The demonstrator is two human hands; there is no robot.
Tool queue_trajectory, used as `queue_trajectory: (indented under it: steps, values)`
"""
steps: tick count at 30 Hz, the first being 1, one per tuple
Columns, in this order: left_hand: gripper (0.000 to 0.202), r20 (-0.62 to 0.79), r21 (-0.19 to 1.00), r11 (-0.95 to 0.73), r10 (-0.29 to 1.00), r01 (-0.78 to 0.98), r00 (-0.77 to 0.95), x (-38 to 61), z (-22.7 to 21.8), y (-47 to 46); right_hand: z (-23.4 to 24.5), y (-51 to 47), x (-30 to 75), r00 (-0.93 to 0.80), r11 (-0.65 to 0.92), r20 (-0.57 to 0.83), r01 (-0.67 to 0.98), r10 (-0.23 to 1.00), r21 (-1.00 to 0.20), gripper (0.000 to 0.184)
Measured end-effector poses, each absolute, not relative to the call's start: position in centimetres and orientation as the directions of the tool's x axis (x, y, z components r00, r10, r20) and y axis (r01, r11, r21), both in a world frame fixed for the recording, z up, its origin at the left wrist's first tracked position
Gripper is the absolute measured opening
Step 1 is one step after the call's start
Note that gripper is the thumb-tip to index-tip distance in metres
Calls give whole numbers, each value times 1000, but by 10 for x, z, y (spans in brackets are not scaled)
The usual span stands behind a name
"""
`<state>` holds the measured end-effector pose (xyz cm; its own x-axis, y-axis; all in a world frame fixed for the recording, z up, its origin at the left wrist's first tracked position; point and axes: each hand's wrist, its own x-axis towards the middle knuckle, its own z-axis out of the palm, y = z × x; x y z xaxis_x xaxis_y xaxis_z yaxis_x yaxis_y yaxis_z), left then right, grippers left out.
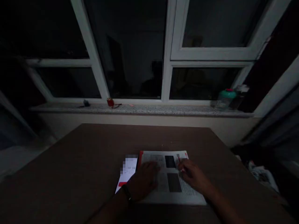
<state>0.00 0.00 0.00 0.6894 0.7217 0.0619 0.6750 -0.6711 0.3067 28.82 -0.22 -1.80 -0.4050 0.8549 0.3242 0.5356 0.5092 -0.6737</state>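
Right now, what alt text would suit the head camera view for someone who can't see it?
In a dim room, a person's left hand and right hand rest on a printed booklet on a brown table. A white card lies at its left edge; dark windows and a sill stand behind.

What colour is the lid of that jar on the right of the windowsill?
The lid is teal green, a red bit on top; head view.
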Motion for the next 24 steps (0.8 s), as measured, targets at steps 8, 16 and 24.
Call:
queue_trajectory:
  steps: [8, 16, 24]
  values:
    - [61, 67, 328, -658, 731, 677, 679, 2, 5, -5, -12, -3, 287, -444, 547, 341, 512, 829, -662, 21]
    - [59, 77, 313, -666, 728, 677, 681, 2, 8, -7, -7, -6, 283, -440, 531, 318, 546, 840, -648, 22]
    - [60, 89, 327, -672, 722, 665, 686, 1, 5, -5, -5, -6, 281, -418, 492, 281, 580, 864, -649, 19]
